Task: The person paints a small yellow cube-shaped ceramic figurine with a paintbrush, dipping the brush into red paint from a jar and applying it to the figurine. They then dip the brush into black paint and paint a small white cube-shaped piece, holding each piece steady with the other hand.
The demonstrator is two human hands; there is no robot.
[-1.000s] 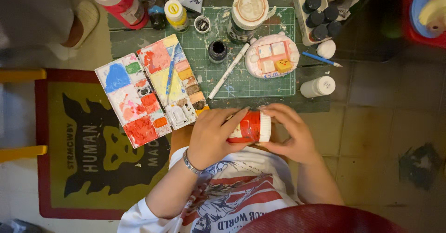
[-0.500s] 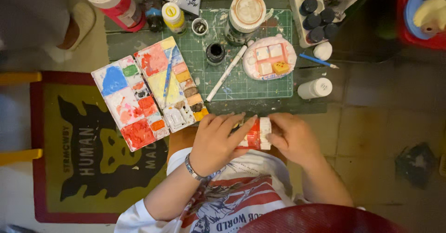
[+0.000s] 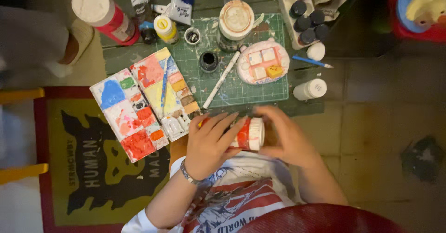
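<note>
Our left hand [image 3: 211,142] wraps around the body of a red paint bottle [image 3: 244,134] lying sideways just above our lap, and our right hand [image 3: 285,137] grips its white cap [image 3: 257,134] end. Just beyond on the worktop [image 3: 116,58] sit a paint-smeared palette [image 3: 139,107], a white pen [image 3: 222,78] on a green cutting mat [image 3: 232,86], and a painted oval piece [image 3: 263,62]. Farther out: a small white bottle [image 3: 310,89], a lidded jar [image 3: 236,21], a big red bottle [image 3: 104,14].
</note>
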